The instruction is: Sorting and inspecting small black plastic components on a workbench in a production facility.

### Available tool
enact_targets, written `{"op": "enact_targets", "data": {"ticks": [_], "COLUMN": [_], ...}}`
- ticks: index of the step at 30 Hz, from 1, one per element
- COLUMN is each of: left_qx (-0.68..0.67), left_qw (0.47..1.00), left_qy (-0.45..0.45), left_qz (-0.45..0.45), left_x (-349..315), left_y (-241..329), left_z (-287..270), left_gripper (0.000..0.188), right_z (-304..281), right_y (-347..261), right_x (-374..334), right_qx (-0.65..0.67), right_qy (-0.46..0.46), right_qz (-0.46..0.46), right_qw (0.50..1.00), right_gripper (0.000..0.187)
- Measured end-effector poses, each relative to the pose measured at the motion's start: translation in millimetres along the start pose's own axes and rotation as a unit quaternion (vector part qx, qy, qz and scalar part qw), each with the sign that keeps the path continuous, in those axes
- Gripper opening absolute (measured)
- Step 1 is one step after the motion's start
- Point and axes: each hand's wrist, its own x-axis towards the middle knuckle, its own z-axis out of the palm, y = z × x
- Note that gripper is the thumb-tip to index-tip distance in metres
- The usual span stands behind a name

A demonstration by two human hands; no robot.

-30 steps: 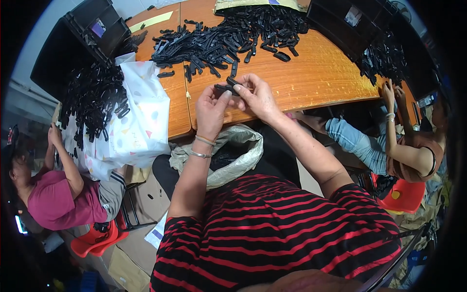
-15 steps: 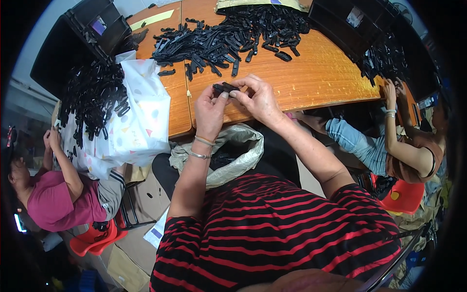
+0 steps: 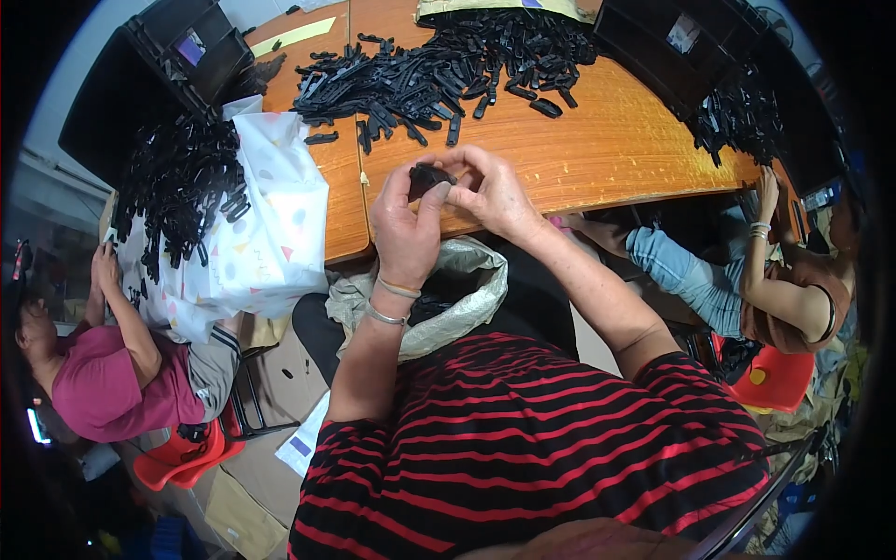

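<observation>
Between my hands, just past the near edge of the wooden table, I hold a small black plastic part. My left hand grips it with thumb and fingers. My right hand pinches its right end between thumb and forefinger. Fingers cover much of the part, so its exact kind cannot be made out. Beyond my hands spreads a heap of similar long black plastic parts. Below my wrists, on my lap, an open whitish woven sack holds dark pieces.
At left, a black bin spills black parts over a patterned white plastic cloth, with a co-worker beside it. Another black bin and pile lie at right, near a second co-worker.
The black part has turned in my fingers, showing a broader side. My left hand has rolled and closed further around it. The co-workers' hands have shifted slightly.
</observation>
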Motion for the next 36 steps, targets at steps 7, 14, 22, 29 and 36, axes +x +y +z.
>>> {"op": "enact_targets", "data": {"ticks": [7,14,22,29,36], "left_qx": [0.033,-0.007,-0.028,-0.129,-0.145], "left_qw": [0.999,1.0,0.999,0.988,0.986], "left_qy": [-0.034,-0.016,-0.02,0.037,0.033], "left_qz": [0.019,0.004,-0.004,-0.077,-0.07], "left_x": [-3,-9,-14,-20,-19], "left_y": [-5,-9,-5,-14,-10], "left_z": [-6,-14,-16,-24,-23], "left_gripper": [0.02,0.017,0.02,0.024,0.027], "right_z": [5,12,15,21,23], "right_y": [14,11,-4,-12,-16], "right_x": [-5,-8,-8,-14,-15], "right_qx": [0.122,0.081,0.062,-0.222,-0.142], "right_qy": [-0.047,-0.063,-0.053,0.035,0.023], "right_qz": [0.062,0.067,0.062,-0.144,-0.072], "right_qw": [0.989,0.992,0.995,0.964,0.987], "right_gripper": [0.024,0.022,0.026,0.028,0.03]}}
